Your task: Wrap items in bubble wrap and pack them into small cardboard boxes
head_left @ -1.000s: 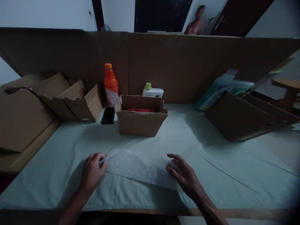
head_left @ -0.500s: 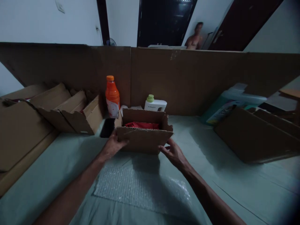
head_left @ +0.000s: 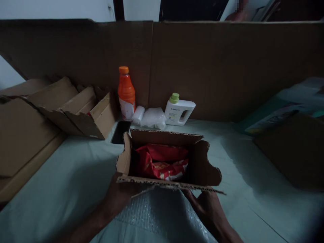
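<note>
Your left hand [head_left: 120, 190] is at the near left corner of the cardboard box [head_left: 204, 163], which lies between your hands, long axis left to right; your right hand [head_left: 208, 202], equally near, is below its front rim. Hidden fingertips: I cannot tell either grip.

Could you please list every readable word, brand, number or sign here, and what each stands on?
"Dr.", apparently, on the white bottle; its remaining print is too small to read.
Orange bottle: nothing legible on its label.
Red packet in the cardboard box: print too blurred to read.
Teal bottle: label too blurred to read.
</note>
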Tool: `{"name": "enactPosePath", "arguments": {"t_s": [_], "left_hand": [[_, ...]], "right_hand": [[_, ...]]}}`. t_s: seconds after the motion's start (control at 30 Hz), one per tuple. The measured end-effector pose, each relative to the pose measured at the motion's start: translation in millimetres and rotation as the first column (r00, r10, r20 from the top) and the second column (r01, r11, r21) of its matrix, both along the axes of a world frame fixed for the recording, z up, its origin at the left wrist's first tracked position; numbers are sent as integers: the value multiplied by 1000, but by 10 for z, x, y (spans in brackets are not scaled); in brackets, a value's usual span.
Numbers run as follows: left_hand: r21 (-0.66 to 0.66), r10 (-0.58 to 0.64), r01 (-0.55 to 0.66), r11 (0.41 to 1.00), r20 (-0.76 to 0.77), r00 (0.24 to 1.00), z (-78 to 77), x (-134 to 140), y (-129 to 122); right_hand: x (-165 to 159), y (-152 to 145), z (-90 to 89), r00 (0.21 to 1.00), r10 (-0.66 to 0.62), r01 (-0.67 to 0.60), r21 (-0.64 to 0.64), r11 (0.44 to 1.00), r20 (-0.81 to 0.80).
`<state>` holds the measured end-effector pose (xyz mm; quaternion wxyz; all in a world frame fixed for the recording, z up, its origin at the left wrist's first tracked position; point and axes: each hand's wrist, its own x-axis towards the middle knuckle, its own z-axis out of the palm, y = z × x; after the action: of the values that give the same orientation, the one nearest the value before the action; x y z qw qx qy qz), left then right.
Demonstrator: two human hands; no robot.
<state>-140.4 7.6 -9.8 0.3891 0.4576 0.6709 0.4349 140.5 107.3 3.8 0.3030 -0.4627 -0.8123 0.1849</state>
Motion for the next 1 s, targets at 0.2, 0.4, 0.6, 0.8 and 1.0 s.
{"name": "enactPosePath", "arguments": {"t_s": [0.2, 0.4, 0.6, 0.8, 1.0], "left_hand": [[134, 163, -160, 978, -14, 987, 200, 68, 387], [259, 110, -92, 961, -56, 992, 279, 69, 495], [155, 11, 72, 985, -479, 878, 26, -178, -91], [44, -30, 115, 992, -820, 571, -186, -394, -675], [157, 84, 132, 979, -895, 437, -143, -247, -838]], "right_hand": [[-63, 339, 72, 998, -39, 34, -96, 995, -56], [-58, 351, 232, 986, 22, -53, -182, 982, -166], [565, -49, 25, 991, 81, -66, -136, 989, 110], [794, -523, -168, 971, 36, -17, -84, 996, 235], [595, -968, 65, 996, -60, 21, -459, 888, -69]]}}
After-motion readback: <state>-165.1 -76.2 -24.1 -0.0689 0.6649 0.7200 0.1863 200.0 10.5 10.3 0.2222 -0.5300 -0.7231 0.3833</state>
